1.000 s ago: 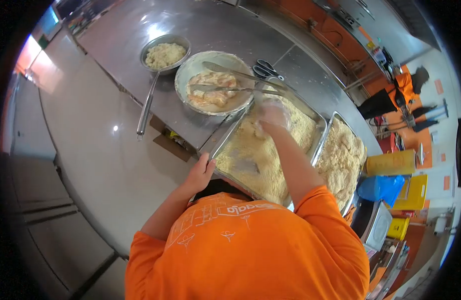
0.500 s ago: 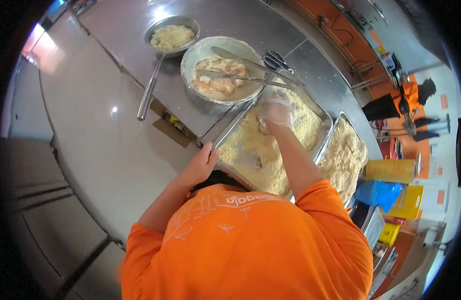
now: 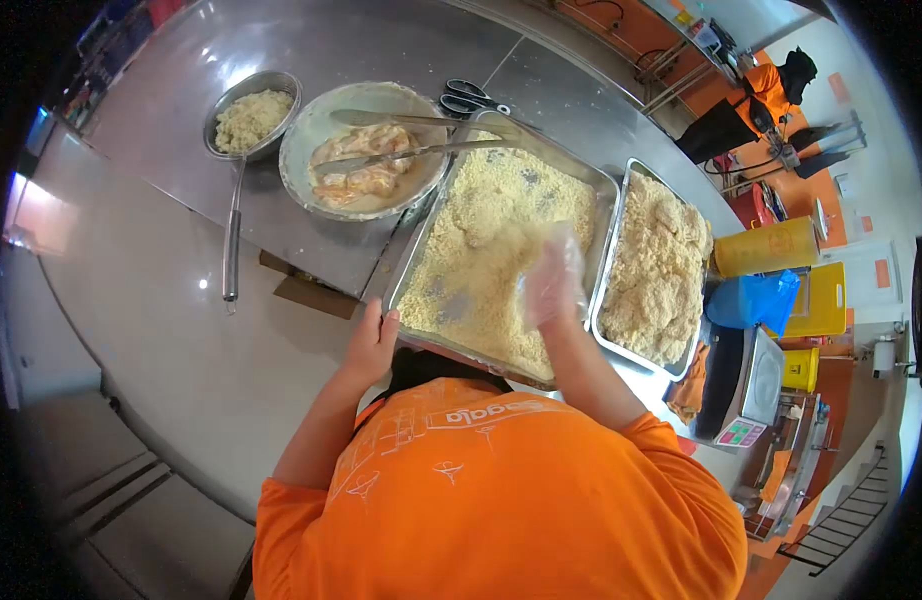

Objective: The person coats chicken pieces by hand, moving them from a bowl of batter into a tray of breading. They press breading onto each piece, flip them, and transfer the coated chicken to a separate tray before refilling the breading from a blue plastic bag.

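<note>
A deep metal tray (image 3: 409, 268) of loose, pale yellow breadcrumbs (image 3: 471, 300) lies in front of me. My left hand (image 3: 371, 345) grips its near left corner, thumb over the rim. Inside the tray's right side is my right hand (image 3: 554, 280), in a clear plastic glove; motion smears its fingers. A blur of crumbs hangs just left of the glove. Beyond the tray's left side stands a white-coated bowl (image 3: 299, 165) with raw battered meat (image 3: 366, 165). Long metal tongs (image 3: 421, 155) rest across this bowl, their end reaching over the tray.
A second tray (image 3: 678, 368) of breaded pieces (image 3: 651, 270) adjoins on the right. Far left is a handled strainer (image 3: 233, 230) of crumbs; black scissors (image 3: 471, 98) lie behind the bowl. A scale (image 3: 753, 385) stands at right. Another person (image 3: 761, 95) is in the background.
My right hand has come nearer to me, from the far part of the tray to its right side, and crumbs now fly beside it. My left hand stays at the corner. The view has shifted.
</note>
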Demonstrator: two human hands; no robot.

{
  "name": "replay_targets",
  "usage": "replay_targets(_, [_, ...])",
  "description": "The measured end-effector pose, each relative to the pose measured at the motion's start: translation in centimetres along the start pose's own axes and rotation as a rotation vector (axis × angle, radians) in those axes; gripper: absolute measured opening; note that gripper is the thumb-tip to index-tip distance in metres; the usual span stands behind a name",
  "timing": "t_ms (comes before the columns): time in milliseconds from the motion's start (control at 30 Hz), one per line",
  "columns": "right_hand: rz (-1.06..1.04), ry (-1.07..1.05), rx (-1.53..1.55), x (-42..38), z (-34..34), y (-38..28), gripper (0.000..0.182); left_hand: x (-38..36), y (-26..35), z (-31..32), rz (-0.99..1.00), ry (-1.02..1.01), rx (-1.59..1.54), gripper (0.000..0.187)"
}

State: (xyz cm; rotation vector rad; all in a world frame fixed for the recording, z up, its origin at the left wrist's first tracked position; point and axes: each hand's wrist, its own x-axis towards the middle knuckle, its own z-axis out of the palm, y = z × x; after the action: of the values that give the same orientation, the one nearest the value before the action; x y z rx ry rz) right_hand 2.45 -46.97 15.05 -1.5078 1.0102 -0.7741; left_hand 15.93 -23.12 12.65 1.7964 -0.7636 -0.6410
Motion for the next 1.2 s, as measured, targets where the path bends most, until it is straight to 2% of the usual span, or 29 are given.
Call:
replay_targets(33, [0.045,-0.011,-0.706,-0.3,-0.5,-4.9,0.045,0.0,0.2,-0.4,-0.031,-0.021,0.011,0.022])
replay_targets(100, [0.148,-0.122,-0.527,-0.5,-3.9,-0.9,0.025,0.0,0.9,-0.7,-0.086,-0.064,0.024,0.022])
replay_targets(167, [0.169,-0.492,-0.675,-1.9,-5.1,-1.2,0.022,0.0,0.6,-0.7,-0.046,-0.057,0.019,0.022])
replay_targets(233, [0.109,-1.137,-1.119,-4.0,-5.1,-6.0,0.025,0.0,0.5,-0.5,-0.017,-0.050,0.022,0.021])
replay_targets(333, [-0.012,-1.276,-0.705,-4.5,-4.1,-5.2,0.027,0.1,0.7,-0.7,-0.016,-0.058,0.036,0.022])
replay_targets(367, [0.101,-1.274,-0.565,-3.9,-3.6,-5.8,0.030,0.0,0.8,-0.8,-0.043,-0.071,0.032,0.021])
replay_targets(433, [0.151,-1.045,-0.738,-1.0,-1.3,-2.3,0.030,0.1,0.9,-1.0,-0.047,-0.076,0.026,0.022])
replay_targets(500, [0.197,-0.823,-0.562,1.0,-1.0,1.1,0.030,0.1,0.5,-0.7,-0.009,-0.064,0.021,0.022])
replay_targets(533, [0.209,-0.711,-0.306,1.5,-1.3,1.6,0.031,0.0,0.3,-0.6,-0.001,-0.055,0.027,0.022])
replay_targets(600, [0.304,-0.651,0.021,1.5,-2.1,1.8,0.031,0.0,0.3,-0.6,0.023,-0.033,0.035,0.023])
replay_targets(667, [0.478,-0.765,0.167,-0.5,-2.8,-2.6,0.030,0.0,0.4,-0.7,0.020,-0.047,0.045,0.023])
replay_targets(733, [0.408,-0.976,-0.598,-1.6,-0.9,-9.5,0.030,0.0,0.5,-0.7,0.017,-0.054,0.047,0.023])
replay_targets(800, [0.365,-0.899,-0.805,-0.5,-0.3,-9.9,0.029,0.0,0.6,-0.6,0.011,-0.050,0.040,0.024])
replay_targets(867, [0.370,-0.600,-0.443,1.7,-0.9,-5.4,0.026,-0.2,1.3,-0.6,-0.019,-0.062,0.077,0.024])
replay_targets(967, [-0.102,-0.434,-0.379,3.3,-1.4,-5.5,0.029,0.0,0.8,-0.8,0.005,-0.052,0.062,0.025])
replay_targets(1067, [-0.199,-0.363,-1.142,6.7,0.1,-7.5,0.026,-0.2,0.7,-0.4,-0.002,-0.016,0.039,0.023])
replay_targets(1100, [-0.251,-0.290,-1.183,7.3,0.6,-7.5,0.023,-0.2,0.8,-0.3,0.008,-0.005,0.031,0.023])
replay_targets(1167, [-0.346,-0.226,-1.357,10.3,1.9,-2.3,0.026,-0.2,0.6,-0.1,0.016,-0.003,0.054,0.022])
replay_targets(1200, [-0.398,-0.194,-1.441,10.6,2.8,-2.1,0.027,-0.2,0.4,-0.2,0.014,-0.008,0.090,0.022])
